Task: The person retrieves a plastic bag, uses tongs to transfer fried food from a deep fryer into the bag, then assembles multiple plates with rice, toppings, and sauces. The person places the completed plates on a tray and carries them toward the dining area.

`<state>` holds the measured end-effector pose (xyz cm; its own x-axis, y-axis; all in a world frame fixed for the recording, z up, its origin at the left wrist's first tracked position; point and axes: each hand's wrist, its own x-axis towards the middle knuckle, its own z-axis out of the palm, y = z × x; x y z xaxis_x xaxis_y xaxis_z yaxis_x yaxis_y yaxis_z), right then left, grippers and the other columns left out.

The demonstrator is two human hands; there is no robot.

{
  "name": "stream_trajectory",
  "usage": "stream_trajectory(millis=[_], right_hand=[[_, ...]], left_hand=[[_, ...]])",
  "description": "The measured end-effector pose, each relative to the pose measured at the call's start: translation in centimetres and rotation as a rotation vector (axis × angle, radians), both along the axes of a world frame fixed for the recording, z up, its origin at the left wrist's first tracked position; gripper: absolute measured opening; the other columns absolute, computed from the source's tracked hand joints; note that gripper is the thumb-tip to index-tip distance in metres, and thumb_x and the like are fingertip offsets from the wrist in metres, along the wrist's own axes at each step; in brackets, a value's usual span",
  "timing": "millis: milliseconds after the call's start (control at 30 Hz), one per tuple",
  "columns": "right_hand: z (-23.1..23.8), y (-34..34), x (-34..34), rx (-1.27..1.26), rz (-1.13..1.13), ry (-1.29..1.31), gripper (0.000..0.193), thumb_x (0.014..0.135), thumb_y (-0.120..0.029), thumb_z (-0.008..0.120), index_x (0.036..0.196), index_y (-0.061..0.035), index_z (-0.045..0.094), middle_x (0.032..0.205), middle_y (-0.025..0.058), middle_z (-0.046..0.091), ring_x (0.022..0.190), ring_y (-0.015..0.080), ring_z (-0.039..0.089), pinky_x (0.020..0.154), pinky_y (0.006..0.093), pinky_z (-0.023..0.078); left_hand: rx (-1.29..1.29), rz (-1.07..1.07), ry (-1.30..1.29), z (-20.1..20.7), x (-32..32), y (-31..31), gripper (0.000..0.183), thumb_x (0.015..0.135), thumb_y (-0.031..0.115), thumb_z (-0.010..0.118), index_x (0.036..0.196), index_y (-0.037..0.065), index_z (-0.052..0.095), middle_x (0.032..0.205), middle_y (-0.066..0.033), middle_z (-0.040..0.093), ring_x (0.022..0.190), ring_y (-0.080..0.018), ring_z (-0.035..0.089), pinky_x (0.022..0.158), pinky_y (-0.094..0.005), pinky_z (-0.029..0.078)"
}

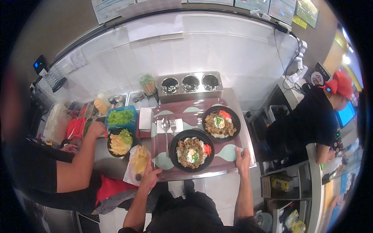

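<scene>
A maroon patterned serving tray (182, 120) lies on the steel counter in front of me. My left hand (150, 174) grips its near left corner, and my right hand (243, 160) holds its right edge, thumb on top. On the tray are a near black bowl (192, 167) and a far black bowl (221, 136), both with rice, meat, egg, green onion and red garnish. A spoon (166, 125) and a fork (173, 124) rest on a white napkin (179, 123). Beside my left hand sits a paper-lined portion of fried food (139, 159) with a small sauce cup (138, 177).
A co-worker's arm (83, 155) reaches over the left counter near a bowl of fried food (118, 143) and a blue lettuce container (121, 116). Behind the tray stands a steel cutlery holder (190, 83). Another person in a red cap (339, 85) works at the right.
</scene>
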<state>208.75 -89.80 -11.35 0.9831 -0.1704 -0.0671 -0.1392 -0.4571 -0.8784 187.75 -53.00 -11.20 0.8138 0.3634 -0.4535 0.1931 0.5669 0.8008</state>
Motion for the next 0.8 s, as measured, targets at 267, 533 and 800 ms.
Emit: stream_trajectory(millis=[267, 533, 800], right_hand=[[0.6, -2.1, -11.8, 0.096, -0.195, -0.096, 0.037, 0.096, -0.03, 0.067, 0.08, -0.0028, 0.048, 0.066, 0.001, 0.047, 0.06, 0.0103, 0.041, 0.049, 0.0297, 0.037], [3.4, -5.1, -30.5, 0.048, -0.558, -0.072, 0.034, 0.094, -0.028, 0.069, 0.078, -0.0073, 0.048, 0.067, -0.0043, 0.044, 0.063, 0.0059, 0.038, 0.051, 0.0271, 0.033], [-0.7, -10.0, -50.1, 0.066, -0.973, -0.026, 0.038, 0.09, -0.03, 0.073, 0.079, -0.0013, 0.051, 0.066, 0.001, 0.047, 0.064, 0.0101, 0.042, 0.056, 0.0311, 0.039]], left_hand=[[0.074, -0.212, -0.071, 2.4, -4.2, 1.7, 0.083, 0.078, -0.018, 0.051, 0.153, 0.009, 0.026, 0.14, -0.0077, 0.048, 0.125, -0.0195, 0.05, 0.103, -0.0331, 0.042], [-0.008, -0.501, -0.2, 2.6, -9.0, 0.2, 0.095, 0.075, -0.018, 0.051, 0.158, 0.006, 0.013, 0.149, -0.0122, 0.04, 0.131, -0.0234, 0.047, 0.108, -0.036, 0.04], [0.06, -0.855, -0.182, 2.8, -13.2, -9.5, 0.088, 0.074, -0.019, 0.048, 0.154, 0.004, 0.021, 0.145, -0.0152, 0.045, 0.13, -0.026, 0.05, 0.106, -0.0366, 0.043]])
